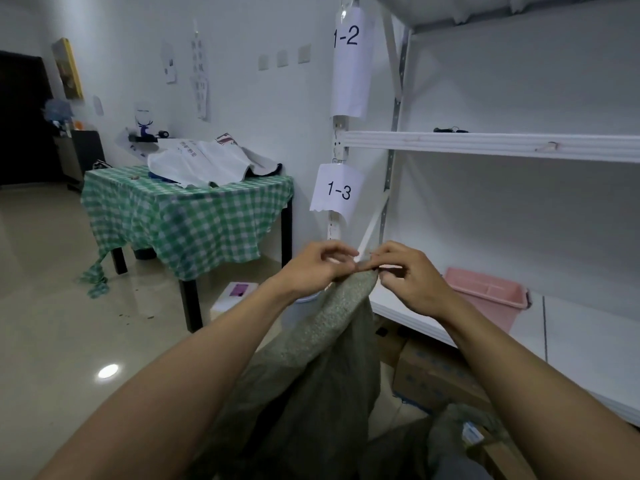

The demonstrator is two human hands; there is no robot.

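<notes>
A grey-green speckled cloth [322, 344] hangs down in front of me from its top edge. My left hand [317, 268] pinches that top edge from the left. My right hand [407, 275] pinches it from the right, its fingers curled. The two hands almost touch at the cloth's peak, in front of the white shelf post. The lower part of the cloth bunches near the bottom of the view.
A white shelving unit [485, 143] stands at right with paper labels 1-2 [348, 36] and 1-3 [337, 190]. A pink basket [485, 296] sits on its lower shelf. Cardboard boxes [433, 375] lie beneath. A table with a green checked cloth [187, 216] and clothes stands at left.
</notes>
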